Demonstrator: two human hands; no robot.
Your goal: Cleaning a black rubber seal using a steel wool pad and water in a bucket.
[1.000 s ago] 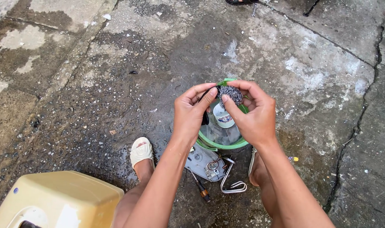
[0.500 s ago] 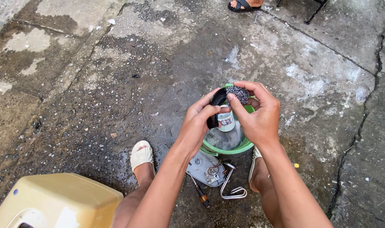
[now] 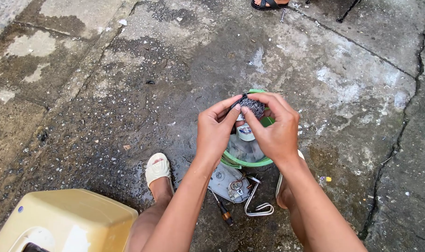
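Note:
Both my hands meet above a green basin on the wet concrete. My left hand and my right hand pinch a dark grey wad of steel wool between their fingertips. Just under the wad a small white cup-shaped piece shows between my hands; which hand holds it I cannot tell. The basin holds some water and is mostly hidden behind my hands.
A grey metal plate with wiring, a bent white wire handle and a screwdriver lie between my feet. A yellow plastic stool stands at lower left. My left foot wears a white sandal. Another person's sandalled foot shows at the top edge.
My hands have stayed together over the basin, working the steel wool between the fingers. The view shifted slightly, so the hands sit a little lower in frame.

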